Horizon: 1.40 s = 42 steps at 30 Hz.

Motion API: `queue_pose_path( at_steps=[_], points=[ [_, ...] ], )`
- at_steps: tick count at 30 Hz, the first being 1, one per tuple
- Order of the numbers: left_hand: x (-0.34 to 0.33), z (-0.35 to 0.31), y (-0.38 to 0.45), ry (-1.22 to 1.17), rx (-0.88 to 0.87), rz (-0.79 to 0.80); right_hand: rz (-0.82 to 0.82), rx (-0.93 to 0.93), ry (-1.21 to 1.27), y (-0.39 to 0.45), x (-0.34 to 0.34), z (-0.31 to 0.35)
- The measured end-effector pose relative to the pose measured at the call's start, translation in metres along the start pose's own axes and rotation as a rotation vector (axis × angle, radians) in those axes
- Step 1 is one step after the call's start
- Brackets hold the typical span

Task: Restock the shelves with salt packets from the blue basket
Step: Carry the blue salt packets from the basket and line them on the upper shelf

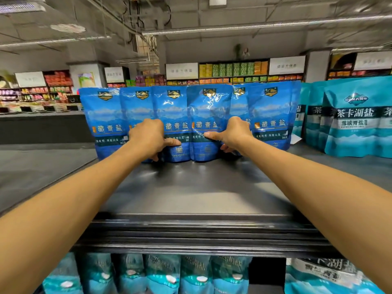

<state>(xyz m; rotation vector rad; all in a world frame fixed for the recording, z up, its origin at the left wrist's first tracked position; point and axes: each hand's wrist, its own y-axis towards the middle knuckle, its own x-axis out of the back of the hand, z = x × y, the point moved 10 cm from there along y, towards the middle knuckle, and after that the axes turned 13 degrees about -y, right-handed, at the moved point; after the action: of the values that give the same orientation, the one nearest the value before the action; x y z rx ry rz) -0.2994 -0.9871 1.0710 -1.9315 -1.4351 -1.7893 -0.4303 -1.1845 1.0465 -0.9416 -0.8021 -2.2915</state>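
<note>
Row of blue salt packets upright at back of dark top shelf. Left hand grips one packet's edge; right hand pinches centre packet. Teal salt bags just right; more teal bags on lower shelf.

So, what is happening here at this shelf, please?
A person is arranging blue salt packets standing in a row on the dark top shelf. The left hand and the right hand each grip packets near the middle of the row. Teal salt packets stand to the right.
</note>
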Motion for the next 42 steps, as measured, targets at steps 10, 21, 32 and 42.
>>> queue_pose_path(
  at_steps=[10,21,32,42],
  points=[
    [-0.014,0.023,-0.001,-0.086,0.031,0.036,0.126,0.038,0.06,-0.011,-0.013,-0.005],
    [-0.017,0.025,-0.012,-0.129,0.051,0.065,0.078,0.048,0.084,-0.013,-0.007,-0.006],
    [0.0,0.015,-0.02,-0.081,-0.021,-0.09,0.079,0.068,0.105,-0.011,-0.008,-0.005],
    [0.01,-0.057,-0.015,-0.424,-0.231,-0.08,0.294,0.112,0.012,-0.006,-0.03,-0.008]
  ],
)
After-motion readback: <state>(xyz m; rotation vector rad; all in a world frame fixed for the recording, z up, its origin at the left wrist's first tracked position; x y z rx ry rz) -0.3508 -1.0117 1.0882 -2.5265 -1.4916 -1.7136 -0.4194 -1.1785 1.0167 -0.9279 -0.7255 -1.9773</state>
